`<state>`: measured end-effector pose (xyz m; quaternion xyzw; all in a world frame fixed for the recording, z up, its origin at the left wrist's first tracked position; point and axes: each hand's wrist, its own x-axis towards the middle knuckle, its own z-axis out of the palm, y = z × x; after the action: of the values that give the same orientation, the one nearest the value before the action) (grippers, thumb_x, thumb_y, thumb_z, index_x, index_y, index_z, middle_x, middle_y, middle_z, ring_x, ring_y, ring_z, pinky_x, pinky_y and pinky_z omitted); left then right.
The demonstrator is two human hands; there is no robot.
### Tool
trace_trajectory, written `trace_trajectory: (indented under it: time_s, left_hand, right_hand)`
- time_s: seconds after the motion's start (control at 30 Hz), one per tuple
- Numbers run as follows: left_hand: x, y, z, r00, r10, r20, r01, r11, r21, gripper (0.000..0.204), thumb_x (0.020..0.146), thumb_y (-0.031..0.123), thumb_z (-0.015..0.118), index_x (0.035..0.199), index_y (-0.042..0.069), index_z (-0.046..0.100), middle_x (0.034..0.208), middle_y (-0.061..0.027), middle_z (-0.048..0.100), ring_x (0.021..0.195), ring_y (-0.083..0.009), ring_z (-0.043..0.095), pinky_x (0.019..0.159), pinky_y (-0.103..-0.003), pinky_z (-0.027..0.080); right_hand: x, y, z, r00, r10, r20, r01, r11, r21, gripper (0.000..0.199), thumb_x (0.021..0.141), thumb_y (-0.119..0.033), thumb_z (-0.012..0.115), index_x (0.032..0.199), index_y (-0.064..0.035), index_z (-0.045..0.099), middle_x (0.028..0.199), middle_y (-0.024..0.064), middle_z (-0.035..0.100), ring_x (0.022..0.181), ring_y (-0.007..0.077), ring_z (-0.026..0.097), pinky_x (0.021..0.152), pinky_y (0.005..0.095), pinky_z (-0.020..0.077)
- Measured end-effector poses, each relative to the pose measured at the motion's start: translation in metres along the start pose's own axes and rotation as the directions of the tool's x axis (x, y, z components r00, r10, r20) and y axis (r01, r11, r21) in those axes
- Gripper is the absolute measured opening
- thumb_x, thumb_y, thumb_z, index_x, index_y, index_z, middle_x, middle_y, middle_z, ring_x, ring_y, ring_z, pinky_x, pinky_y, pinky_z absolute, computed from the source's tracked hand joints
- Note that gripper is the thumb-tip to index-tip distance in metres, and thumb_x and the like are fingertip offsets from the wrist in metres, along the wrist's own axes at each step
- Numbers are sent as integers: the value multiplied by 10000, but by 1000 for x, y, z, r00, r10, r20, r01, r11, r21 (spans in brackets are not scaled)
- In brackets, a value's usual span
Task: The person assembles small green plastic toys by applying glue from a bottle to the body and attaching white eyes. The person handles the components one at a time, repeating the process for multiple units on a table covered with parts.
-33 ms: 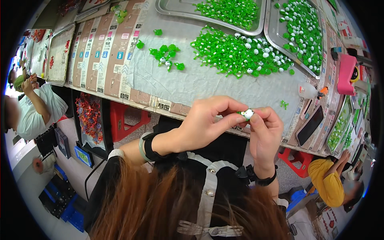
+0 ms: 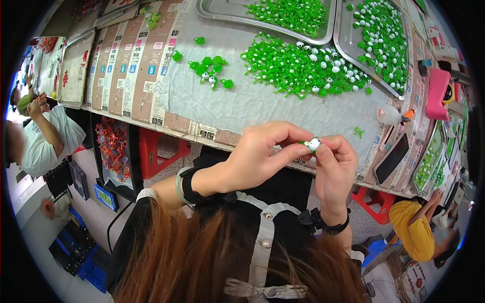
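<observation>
Green-and-white, the small plastic piece sits pinched between both hands just in front of the near table edge, where it also was a moment ago; nothing about the grip has shifted, so the fitting work on it looks unfinished. The left hand closes thumb and forefinger on its left side, and the right hand nips it from the right with fingertips narrow. How the white bead joins the green part is hidden behind the fingers. Farther off, a loose green pile lies on the grey table cover, with two metal trays cut off at the far edge.
</observation>
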<state>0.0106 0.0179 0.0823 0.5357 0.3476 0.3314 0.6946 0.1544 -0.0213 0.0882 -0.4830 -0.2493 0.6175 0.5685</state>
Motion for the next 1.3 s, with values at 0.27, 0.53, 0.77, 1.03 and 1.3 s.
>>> trace_trajectory:
  time_s: [0.27,0.53,0.77,1.03,1.3]
  left_hand:
    - [0,-4,0,993,116,-30,-109,979,172,167,740,-14,524,904,-45,522,844,-113,563,752,-144,571,646,-227,458]
    - [1,-5,4,985,110,-134,-96,990,104,170,717,-18,549,886,-28,541,841,-97,567,767,-130,551,676,-228,439]
    - [5,-5,2,950,289,-116,-251,931,267,116,667,29,608,769,3,561,687,-77,553,571,-146,534,511,-237,427]
    - [4,-6,3,931,349,-107,-290,885,363,111,647,58,634,697,11,546,621,-70,520,517,-155,507,450,-235,410]
    - [3,-2,3,963,258,-72,-217,907,360,83,664,30,615,706,3,550,635,-77,542,544,-144,524,491,-232,401]
  right_hand:
    - [2,3,-6,1000,13,27,-12,1000,-24,65,746,6,521,807,28,511,774,96,564,675,124,547,621,223,454]
    - [4,5,-6,980,-192,48,197,970,-141,114,738,42,504,852,35,500,838,110,551,768,140,535,695,241,429]
    - [7,2,-4,998,53,26,-56,991,121,116,783,-69,490,851,25,498,757,78,540,671,122,518,615,232,420]
    - [8,3,-4,992,125,0,-124,983,132,124,791,-126,501,764,-7,482,670,40,512,569,79,456,534,202,368]
    - [9,4,-4,990,139,-17,-136,984,114,142,795,-143,501,699,-47,456,628,14,496,537,51,425,512,187,341]
